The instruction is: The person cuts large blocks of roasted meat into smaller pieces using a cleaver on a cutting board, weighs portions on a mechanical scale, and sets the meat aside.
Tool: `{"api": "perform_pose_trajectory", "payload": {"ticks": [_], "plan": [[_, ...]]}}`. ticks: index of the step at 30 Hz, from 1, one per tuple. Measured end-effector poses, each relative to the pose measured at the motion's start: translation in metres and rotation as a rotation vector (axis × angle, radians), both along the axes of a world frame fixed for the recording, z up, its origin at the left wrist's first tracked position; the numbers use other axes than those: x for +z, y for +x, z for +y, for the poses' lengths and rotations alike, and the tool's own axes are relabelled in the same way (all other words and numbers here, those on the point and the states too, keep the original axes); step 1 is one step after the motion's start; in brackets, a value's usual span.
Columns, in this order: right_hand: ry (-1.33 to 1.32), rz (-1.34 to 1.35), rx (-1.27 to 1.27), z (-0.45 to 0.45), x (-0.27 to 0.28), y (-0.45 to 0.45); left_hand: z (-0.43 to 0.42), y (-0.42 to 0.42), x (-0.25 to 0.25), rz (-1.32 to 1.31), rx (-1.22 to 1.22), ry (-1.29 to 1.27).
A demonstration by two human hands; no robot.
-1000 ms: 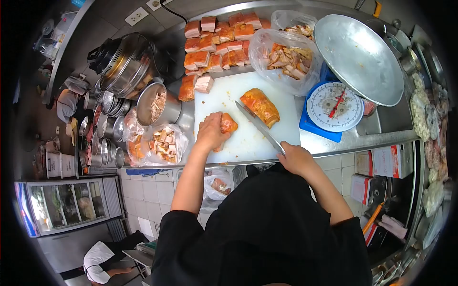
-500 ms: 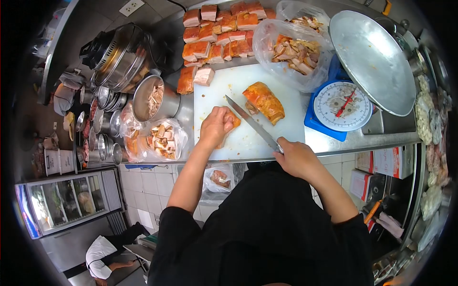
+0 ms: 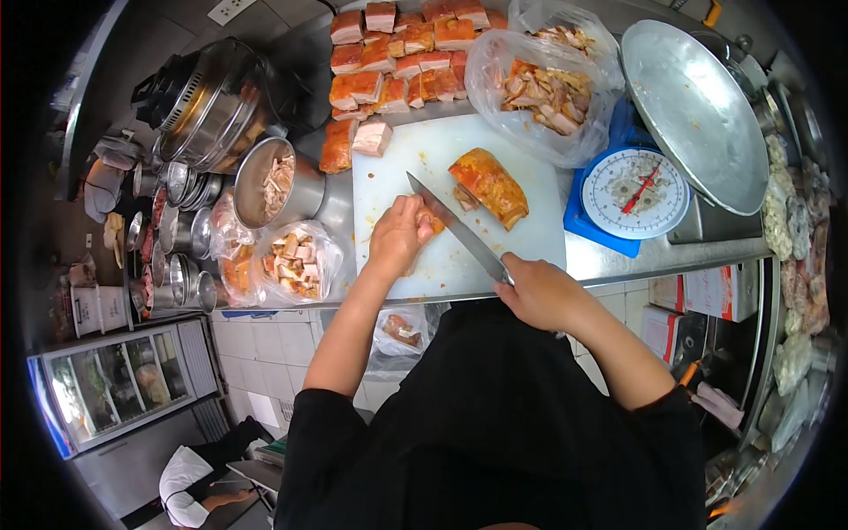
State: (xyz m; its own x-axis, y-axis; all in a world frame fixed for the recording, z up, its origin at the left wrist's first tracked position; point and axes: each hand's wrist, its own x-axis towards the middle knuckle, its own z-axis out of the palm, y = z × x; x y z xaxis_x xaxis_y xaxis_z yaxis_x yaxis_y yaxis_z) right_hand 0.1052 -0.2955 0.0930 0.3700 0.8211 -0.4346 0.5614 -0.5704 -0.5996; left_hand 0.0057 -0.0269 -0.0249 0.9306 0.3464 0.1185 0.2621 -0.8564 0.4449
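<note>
My right hand (image 3: pixel 541 291) is closed round the handle of a long kitchen knife (image 3: pixel 464 234), whose blade slants up and left over the white cutting board (image 3: pixel 539 159). Beneath my left hand (image 3: pixel 397 234), fingers curled, is a small piece of roast meat (image 3: pixel 431 221), pressed against the board. The blade lies close along the right side of that piece; whether it touches is hard to tell. Right of the blade sits a larger browned chunk of roast meat (image 3: pixel 491 187), with a small scrap by its left side.
Rows of roast pork blocks (image 3: pixel 389 66) lie behind the board. At the back right are bags of cut meat (image 3: pixel 552 97) and a blue dial scale (image 3: pixel 634 194) with a large metal pan (image 3: pixel 689 115). Leftward stand a steel pot (image 3: pixel 300 190) and bagged pieces (image 3: pixel 296 261). Another person (image 3: pixel 184 477) bends lower left.
The knife and my right hand have shifted slightly left, bringing the blade nearer the piece under my left hand. My left hand keeps its hold. The whole view has moved a little.
</note>
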Motion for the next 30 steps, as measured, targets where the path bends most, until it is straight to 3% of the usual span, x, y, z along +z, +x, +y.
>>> {"api": "perform_pose_trajectory", "payload": {"ticks": [11,17,21,24,26,29,30], "plan": [[0.009,0.032,-0.025,0.085,-0.023,0.017,-0.003,0.001,0.004,0.027,-0.005,0.02],[-0.057,0.194,-0.003,0.044,0.0,0.018,-0.004,-0.002,0.004,0.008,0.026,-0.037],[-0.055,0.285,-0.086,0.054,-0.015,0.018,-0.002,0.0,0.001,0.008,-0.014,-0.019],[-0.016,0.187,-0.062,0.095,-0.047,0.023,-0.003,0.001,0.007,0.026,0.003,-0.01],[0.009,0.179,-0.076,0.094,-0.059,0.02,-0.004,-0.002,0.002,0.054,0.021,-0.037],[-0.102,0.251,-0.054,0.06,-0.026,0.015,-0.001,-0.002,0.004,0.027,0.036,-0.075],[-0.107,0.254,-0.052,0.064,-0.052,0.012,0.0,-0.001,0.005,0.038,0.036,-0.076]]}}
